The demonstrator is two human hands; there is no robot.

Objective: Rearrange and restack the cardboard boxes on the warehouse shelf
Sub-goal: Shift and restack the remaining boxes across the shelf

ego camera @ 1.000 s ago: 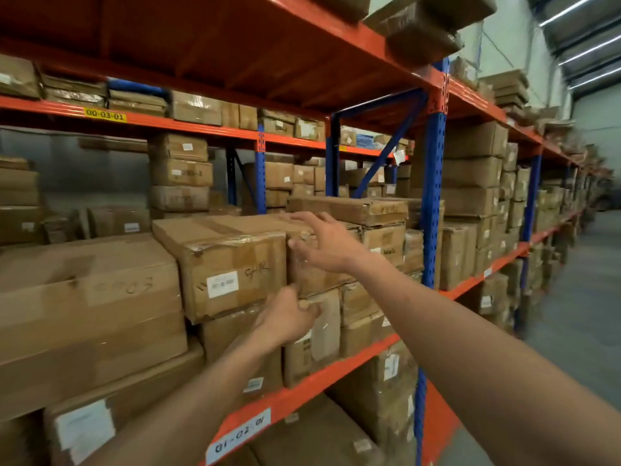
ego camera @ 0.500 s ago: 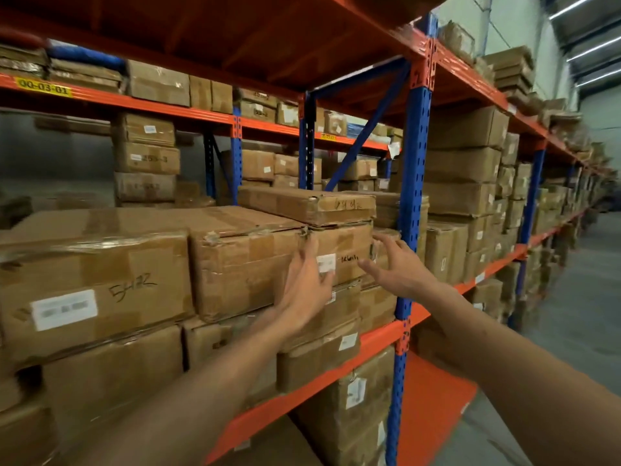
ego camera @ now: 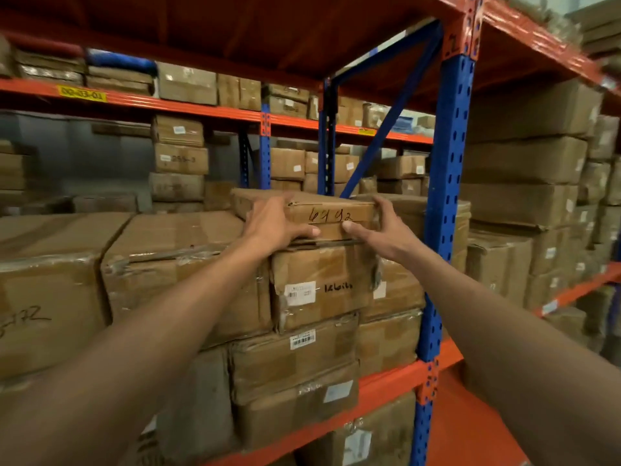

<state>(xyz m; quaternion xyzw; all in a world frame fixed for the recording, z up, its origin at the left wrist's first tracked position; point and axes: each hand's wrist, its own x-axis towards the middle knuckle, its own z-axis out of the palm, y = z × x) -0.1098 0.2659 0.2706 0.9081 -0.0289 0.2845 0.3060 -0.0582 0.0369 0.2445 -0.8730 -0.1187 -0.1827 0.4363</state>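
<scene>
- Head view, only cam: both hands on the flat top box [ego camera: 331,215], marked w/ handwritten digits, sitting on top of the stack at the front of the shelf, just left of the blue upright [ego camera: 447,203].
- Left hand [ego camera: 272,223]: wrapped over the box's left front corner, fingers on the top face, thumb on the front face. Closed on the box.
- Right hand [ego camera: 386,227]: clamps the right end, fingers round the side, thumb pressing the front face. Also holding the box.
- Top box rests on the labelled box [ego camera: 322,284] (barcode sticker + scrawl); thin dark gap along its front bottom edge, can't tell if it's lifted or just overhanging.
- Big taped box [ego camera: 174,264] sits just beside on the left, its top a bit lower than the flat box's.
- Orange shelf beam [ego camera: 386,381] below the stack; more boxes under and behind.
- Step, my read: grasp made on the top box, start of the lift/pull-off. Early in the restack, most of the stack looks untouched.
- Next move needs: even 2-hand lift, keep it level, draw it straight toward the body, clear the blue upright and its diagonal brace [ego camera: 386,129] on the right.
- Risk: box below has torn tape, may drag along if the top one gets slid instead of lifted.
</scene>
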